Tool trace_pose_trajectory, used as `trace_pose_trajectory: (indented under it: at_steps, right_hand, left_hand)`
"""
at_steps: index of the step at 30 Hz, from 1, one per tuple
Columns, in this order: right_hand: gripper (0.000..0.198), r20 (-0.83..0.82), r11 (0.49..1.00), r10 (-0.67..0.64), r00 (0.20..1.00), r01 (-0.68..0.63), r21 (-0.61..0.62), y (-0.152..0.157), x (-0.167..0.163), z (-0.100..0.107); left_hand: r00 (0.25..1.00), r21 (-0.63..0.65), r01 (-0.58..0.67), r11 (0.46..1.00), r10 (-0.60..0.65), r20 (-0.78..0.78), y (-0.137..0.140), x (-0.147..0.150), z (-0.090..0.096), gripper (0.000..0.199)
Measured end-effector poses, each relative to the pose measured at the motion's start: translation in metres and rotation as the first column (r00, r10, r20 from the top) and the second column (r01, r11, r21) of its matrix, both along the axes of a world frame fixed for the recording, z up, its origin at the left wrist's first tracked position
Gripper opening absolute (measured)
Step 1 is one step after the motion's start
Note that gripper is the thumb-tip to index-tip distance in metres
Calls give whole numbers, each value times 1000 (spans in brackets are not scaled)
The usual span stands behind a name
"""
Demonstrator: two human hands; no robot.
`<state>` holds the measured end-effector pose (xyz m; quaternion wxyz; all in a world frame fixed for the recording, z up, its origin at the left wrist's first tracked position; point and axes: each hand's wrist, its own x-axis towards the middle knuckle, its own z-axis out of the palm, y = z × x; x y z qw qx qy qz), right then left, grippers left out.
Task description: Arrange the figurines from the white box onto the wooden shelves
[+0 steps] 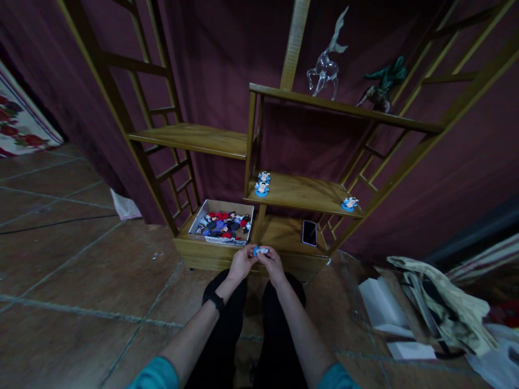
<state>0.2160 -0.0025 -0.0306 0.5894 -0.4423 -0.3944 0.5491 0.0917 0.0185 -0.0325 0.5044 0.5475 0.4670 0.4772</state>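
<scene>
Between my two hands is a small figurine (260,250) with a blue base and a white upper part. My left hand (243,261) grips its blue end, and my right hand (272,263) pinches the white end; both are closed on it. Just beyond my left hand, an open cardboard box (193,222) holds many small figurines in red, black, blue and white. On the middle shelf two blue-based figurines (262,187) stand close together at the left end. Another such figurine (350,203) stands at the right end of that shelf.
A wooden display shelf (300,195) fills the space before me. A phone (309,233) lies on its lowest board. Higher up stand a clear glass horse (325,70) and a dark green statuette (387,84). Cloth (450,302) and a white box (384,307) lie on the floor at right.
</scene>
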Motion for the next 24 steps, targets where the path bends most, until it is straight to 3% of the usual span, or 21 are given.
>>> trace_pose_trajectory:
  at_steps: [8,14,19,24]
  right_hand:
    - [30,71,1000,-12,997,10,20,-1,0,3]
    - [39,-76,998,27,997,-31,-58,-2,-3,5]
    - [42,-58,993,12,998,-19,-118,-1,-1,3]
    - [36,-7,998,-10,1000,9,-67,-2,-2,5]
  left_hand:
    - [996,-1,33,999,-32,81,1,-2,4,43]
    - [973,-155,84,984,-48,224,1,-6,11,52]
    - [947,-277,130,952,-36,319,-2,-9,21,51]
    - [951,-282,155,947,-66,303,-2,-9,23,50]
